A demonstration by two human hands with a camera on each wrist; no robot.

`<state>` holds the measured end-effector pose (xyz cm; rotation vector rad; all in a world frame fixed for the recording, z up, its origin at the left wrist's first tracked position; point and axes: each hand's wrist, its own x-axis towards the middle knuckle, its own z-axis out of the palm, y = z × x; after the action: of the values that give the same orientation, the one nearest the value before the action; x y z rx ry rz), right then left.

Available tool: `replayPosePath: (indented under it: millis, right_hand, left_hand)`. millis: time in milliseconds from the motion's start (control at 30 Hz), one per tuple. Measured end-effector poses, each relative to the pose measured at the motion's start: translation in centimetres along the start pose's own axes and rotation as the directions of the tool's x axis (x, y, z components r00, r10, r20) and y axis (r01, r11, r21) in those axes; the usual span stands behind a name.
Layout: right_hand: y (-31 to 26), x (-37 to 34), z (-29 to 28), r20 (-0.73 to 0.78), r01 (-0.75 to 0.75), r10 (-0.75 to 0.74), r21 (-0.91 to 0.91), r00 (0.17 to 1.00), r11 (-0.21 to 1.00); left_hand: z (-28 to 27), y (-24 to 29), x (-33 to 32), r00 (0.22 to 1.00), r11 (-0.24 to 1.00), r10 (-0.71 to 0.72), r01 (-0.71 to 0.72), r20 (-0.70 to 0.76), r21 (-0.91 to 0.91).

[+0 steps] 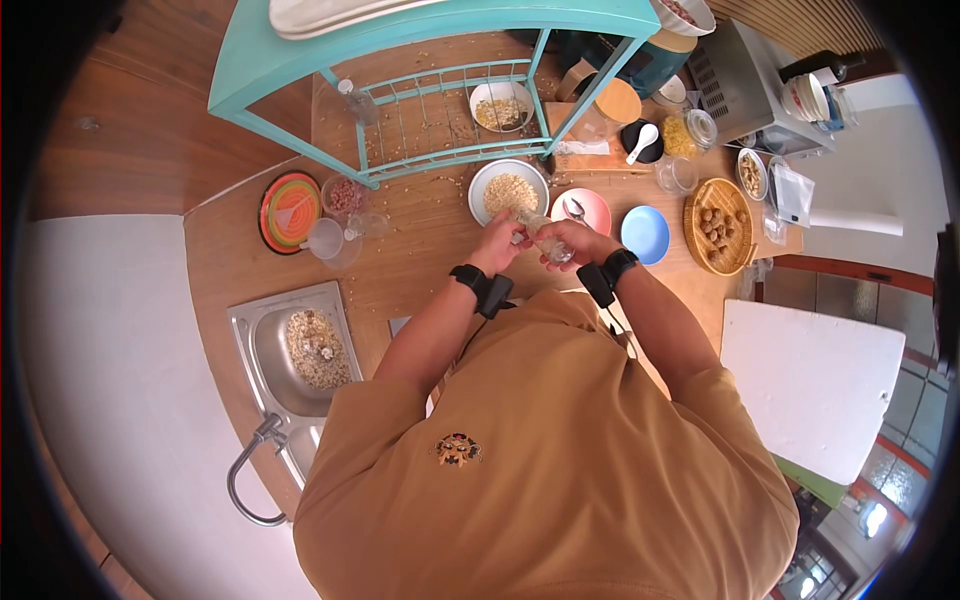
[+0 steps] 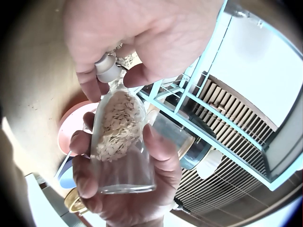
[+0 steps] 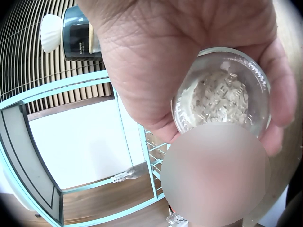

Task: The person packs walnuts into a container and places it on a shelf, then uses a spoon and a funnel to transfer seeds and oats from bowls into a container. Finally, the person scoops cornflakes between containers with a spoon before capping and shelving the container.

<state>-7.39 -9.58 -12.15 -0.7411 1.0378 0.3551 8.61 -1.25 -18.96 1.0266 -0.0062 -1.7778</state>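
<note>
Curling right fingers [image 2: 86, 179] round the bottle [image 2: 118, 130], apparently leaving its neck [image 2: 118, 85] reachable. Pinching the cap [image 2: 108, 70] with left fingers [image 2: 137, 76].

I noted a turquoise rack [image 1: 450, 30] standing along the rear of the wooden counter [image 1: 410, 240]. At left, a steel sink [image 1: 268, 365] held a heap of pale flakes [image 1: 318, 352] and bore a curved tap [image 1: 262, 435]. At right, a blue bowl [image 1: 645, 235] sat near a woven tray [image 1: 692, 222] of brown nuts [image 1: 716, 226].

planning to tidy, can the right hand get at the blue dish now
Probably not: the right hand grips the glass bottle, though the blue dish sits nearby with nothing covering it.
</note>
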Motion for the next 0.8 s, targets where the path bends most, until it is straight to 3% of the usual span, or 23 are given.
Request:
replayPosePath:
  millis: [133, 333, 400, 800]
  right_hand:
    - [-0.1, 0.0, 0.0, 0.002, 0.004, -0.004, -0.021, 1.0, 1.0]
    - [-0.2, -0.2, 0.3, -0.03, 0.006, -0.006, -0.012, 1.0, 1.0]
    - [0.0, -0.1, 0.2, -0.03, 0.009, -0.01, -0.006, 1.0, 1.0]
    - [0.3, -0.7, 0.4, -0.057, -0.005, 0.008, 0.055, 0.998, 0.998]
  left_hand:
    - [-1.2, -0.5, 1.1, 1.0, 1.0, -0.019, 0.018, -0.016, -0.019]
    - [-1.3, -0.7, 0.4, 0.995, 0.998, 0.068, -0.067, 0.071, -0.009]
    - [-0.8, -1.1, -0.1, 0.987, 0.989, 0.118, -0.126, -0.106, -0.071]
    - [-1.2, -2.4, -0.9, 0.969, 0.969, 0.202, -0.219, -0.144, -0.111]
